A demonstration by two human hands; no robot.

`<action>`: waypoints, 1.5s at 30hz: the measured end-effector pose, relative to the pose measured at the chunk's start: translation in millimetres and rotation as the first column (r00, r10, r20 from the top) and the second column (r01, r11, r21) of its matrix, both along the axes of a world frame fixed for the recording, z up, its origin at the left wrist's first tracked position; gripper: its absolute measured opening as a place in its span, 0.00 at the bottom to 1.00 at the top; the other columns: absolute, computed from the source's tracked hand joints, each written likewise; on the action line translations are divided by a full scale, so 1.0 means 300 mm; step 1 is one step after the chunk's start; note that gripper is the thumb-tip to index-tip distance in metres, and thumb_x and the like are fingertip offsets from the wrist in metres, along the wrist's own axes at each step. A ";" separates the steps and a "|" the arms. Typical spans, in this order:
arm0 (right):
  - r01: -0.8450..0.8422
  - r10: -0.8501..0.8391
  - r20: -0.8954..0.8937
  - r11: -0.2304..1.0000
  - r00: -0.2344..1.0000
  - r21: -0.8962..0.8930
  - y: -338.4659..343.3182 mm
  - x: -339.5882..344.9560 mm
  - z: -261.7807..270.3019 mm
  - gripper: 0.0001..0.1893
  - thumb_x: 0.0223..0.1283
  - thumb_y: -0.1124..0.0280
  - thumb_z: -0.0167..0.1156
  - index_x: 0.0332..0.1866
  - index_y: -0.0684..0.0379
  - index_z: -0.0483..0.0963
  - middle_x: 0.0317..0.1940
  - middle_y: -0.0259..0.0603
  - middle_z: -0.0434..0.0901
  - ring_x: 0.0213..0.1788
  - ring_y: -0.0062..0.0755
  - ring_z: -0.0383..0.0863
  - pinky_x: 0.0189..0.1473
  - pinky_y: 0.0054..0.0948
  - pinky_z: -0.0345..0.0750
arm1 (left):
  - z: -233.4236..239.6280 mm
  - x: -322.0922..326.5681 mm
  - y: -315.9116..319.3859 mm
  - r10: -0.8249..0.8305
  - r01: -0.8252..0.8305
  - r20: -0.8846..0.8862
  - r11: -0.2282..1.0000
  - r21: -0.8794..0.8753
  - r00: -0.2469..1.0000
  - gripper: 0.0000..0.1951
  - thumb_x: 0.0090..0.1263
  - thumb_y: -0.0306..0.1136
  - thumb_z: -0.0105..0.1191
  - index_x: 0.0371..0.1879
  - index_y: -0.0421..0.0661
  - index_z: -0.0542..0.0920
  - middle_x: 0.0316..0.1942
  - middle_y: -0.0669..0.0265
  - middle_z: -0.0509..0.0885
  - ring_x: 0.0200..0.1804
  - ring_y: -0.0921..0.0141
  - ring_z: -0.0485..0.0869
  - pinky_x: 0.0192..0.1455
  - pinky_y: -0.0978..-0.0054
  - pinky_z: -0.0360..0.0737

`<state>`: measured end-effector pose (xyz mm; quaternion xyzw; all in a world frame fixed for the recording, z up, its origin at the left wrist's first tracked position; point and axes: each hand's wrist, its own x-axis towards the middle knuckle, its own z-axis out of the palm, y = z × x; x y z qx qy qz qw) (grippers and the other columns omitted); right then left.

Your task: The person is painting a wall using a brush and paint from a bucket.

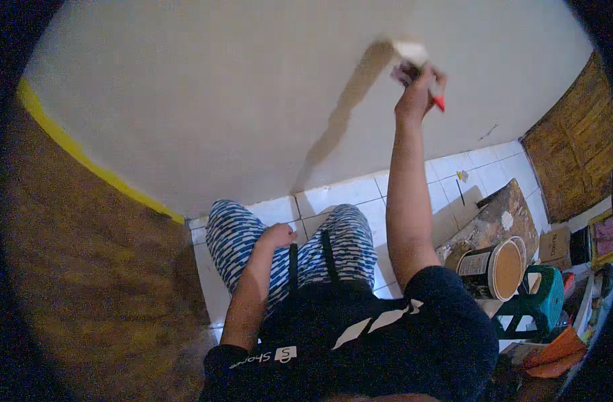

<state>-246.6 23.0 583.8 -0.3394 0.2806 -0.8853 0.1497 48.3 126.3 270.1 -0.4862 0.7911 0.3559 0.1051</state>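
Up at the pale wall (236,100), my right hand (416,93) is shut on a paintbrush (412,52), blurred by motion. The brush's pale head points up and left, and the red tip of its handle sticks out below my fingers. Whether the bristles touch the wall is hard to tell. A long arm shadow falls across the wall to the left of it. My left hand (279,235) rests on my left thigh in blue-and-white patterned trousers (236,241), its fingers curled and partly hidden, beside a dark hanging strap (293,266).
A yellow strip (95,156) edges the wall beside a brown surface (110,271). White floor tiles (336,201) run along its foot. To my right are a stained board (507,216), a tub with a tan top (507,269), a green plastic stool (545,294) and a cardboard box (555,246).
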 end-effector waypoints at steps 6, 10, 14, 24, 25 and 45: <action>0.025 -0.010 -0.134 0.993 0.991 0.111 -0.116 -0.009 -0.161 0.09 0.60 0.70 0.50 0.38 0.57 0.56 0.26 0.44 0.75 0.25 0.29 0.77 0.29 0.29 0.78 | 0.003 -0.010 -0.002 -0.015 0.014 -0.020 0.999 -0.050 1.000 0.20 0.62 0.47 0.43 0.33 0.41 0.81 0.38 0.51 0.80 0.42 0.54 0.78 0.49 0.62 0.73; -0.085 0.090 0.002 0.932 0.996 0.351 0.016 0.072 -0.442 0.07 0.60 0.69 0.50 0.36 0.58 0.60 0.24 0.42 0.75 0.26 0.27 0.77 0.28 0.29 0.78 | -0.020 0.017 0.002 -0.046 0.046 0.009 0.998 -0.052 0.999 0.20 0.62 0.46 0.43 0.34 0.42 0.81 0.39 0.52 0.80 0.42 0.54 0.78 0.49 0.61 0.73; -0.127 0.126 0.031 0.892 0.992 0.433 0.053 0.105 -0.400 0.06 0.61 0.70 0.47 0.36 0.61 0.60 0.26 0.43 0.75 0.24 0.28 0.77 0.26 0.28 0.79 | -0.036 0.031 0.013 -0.064 0.063 -0.005 0.993 -0.101 0.998 0.20 0.61 0.46 0.43 0.34 0.42 0.81 0.38 0.52 0.80 0.42 0.54 0.79 0.48 0.61 0.74; -0.187 0.187 -0.030 0.982 0.982 -0.004 -0.035 0.072 0.073 0.07 0.59 0.70 0.45 0.36 0.59 0.58 0.24 0.47 0.75 0.21 0.37 0.77 0.29 0.35 0.79 | -0.058 0.013 -0.024 -0.051 0.048 -0.045 0.996 -0.073 0.998 0.21 0.61 0.47 0.44 0.30 0.41 0.81 0.36 0.50 0.80 0.41 0.53 0.79 0.47 0.61 0.74; -0.109 0.116 -0.075 0.990 0.990 0.090 -0.069 0.071 0.003 0.07 0.60 0.68 0.47 0.36 0.58 0.59 0.24 0.45 0.75 0.22 0.35 0.77 0.31 0.33 0.78 | -0.099 0.038 -0.028 -0.084 0.078 -0.041 0.988 -0.134 0.996 0.21 0.62 0.48 0.43 0.29 0.41 0.81 0.35 0.51 0.80 0.40 0.53 0.79 0.46 0.60 0.74; -0.100 0.067 -0.233 0.986 0.970 -0.133 -0.032 -0.025 0.390 0.07 0.57 0.70 0.48 0.35 0.60 0.59 0.25 0.43 0.74 0.25 0.31 0.76 0.29 0.31 0.78 | -0.046 0.015 -0.013 -0.068 0.067 -0.012 0.995 -0.072 0.998 0.18 0.60 0.46 0.44 0.32 0.44 0.81 0.36 0.50 0.80 0.40 0.55 0.79 0.46 0.61 0.74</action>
